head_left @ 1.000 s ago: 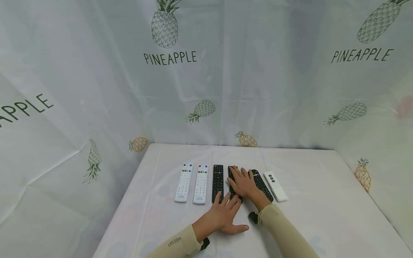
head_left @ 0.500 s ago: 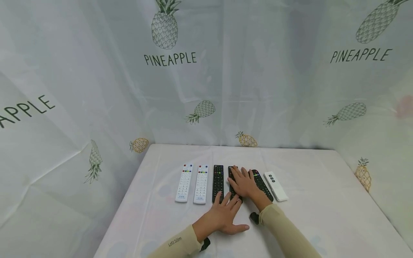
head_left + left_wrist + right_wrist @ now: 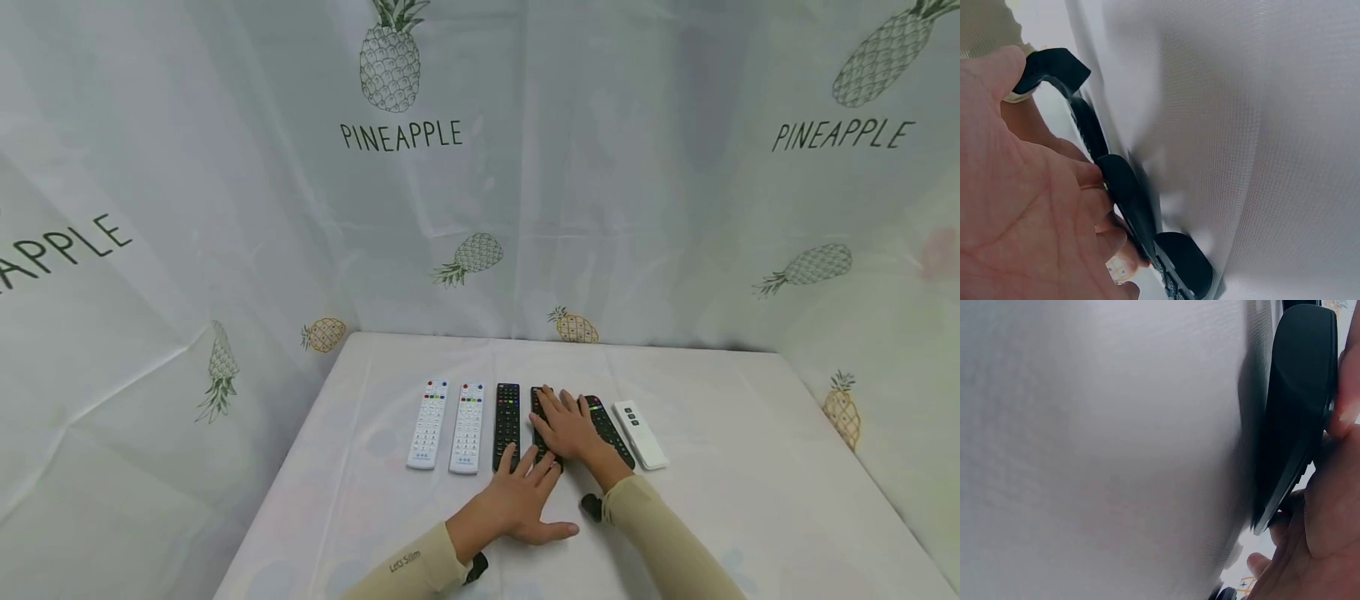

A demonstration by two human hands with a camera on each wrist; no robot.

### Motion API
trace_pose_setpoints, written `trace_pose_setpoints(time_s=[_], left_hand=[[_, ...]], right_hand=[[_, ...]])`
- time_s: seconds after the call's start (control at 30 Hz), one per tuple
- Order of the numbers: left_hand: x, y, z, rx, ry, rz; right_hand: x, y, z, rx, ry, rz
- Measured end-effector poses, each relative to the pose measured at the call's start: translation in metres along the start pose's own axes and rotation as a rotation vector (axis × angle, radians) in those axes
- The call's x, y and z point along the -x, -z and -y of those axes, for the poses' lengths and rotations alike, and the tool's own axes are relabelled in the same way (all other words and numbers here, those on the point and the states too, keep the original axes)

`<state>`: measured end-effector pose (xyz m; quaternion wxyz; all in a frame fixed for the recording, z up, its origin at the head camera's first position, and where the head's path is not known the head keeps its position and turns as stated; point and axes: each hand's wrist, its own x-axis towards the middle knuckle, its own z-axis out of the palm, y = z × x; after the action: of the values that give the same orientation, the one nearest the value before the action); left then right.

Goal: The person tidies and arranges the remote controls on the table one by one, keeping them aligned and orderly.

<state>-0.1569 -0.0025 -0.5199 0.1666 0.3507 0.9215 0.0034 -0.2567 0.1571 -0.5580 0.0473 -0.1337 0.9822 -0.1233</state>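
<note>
Six remotes lie side by side in a row on the white table [image 3: 750,475]: two white ones [image 3: 427,425] [image 3: 467,427], three black ones, and a small white one [image 3: 640,433] at the right end. My right hand [image 3: 566,427] lies flat, fingers spread, on the middle black remote [image 3: 538,408], which also shows in the right wrist view [image 3: 1297,412]. The left hand [image 3: 525,496] rests flat on the table, its straight fingertips touching the near ends of the left black remote [image 3: 507,421] and the middle one. The third black remote [image 3: 609,429] lies just right of my right hand.
A white curtain printed with pineapples [image 3: 390,62] hangs round the table on the back and both sides. The table's far edge meets the curtain [image 3: 570,337]. Bare cloth stretches left and right of the row. Both wrists carry black camera mounts [image 3: 590,505].
</note>
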Motion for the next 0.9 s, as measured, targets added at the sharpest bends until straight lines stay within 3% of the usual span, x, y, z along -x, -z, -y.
trace_pose_setpoints(time_s=[0.9], left_hand=[[0.0070,0.0032,-0.0024,-0.054,-0.020,-0.075]], right_hand=[[0.0036,0.0021,0.0026,-0.023,0.007,-0.041]])
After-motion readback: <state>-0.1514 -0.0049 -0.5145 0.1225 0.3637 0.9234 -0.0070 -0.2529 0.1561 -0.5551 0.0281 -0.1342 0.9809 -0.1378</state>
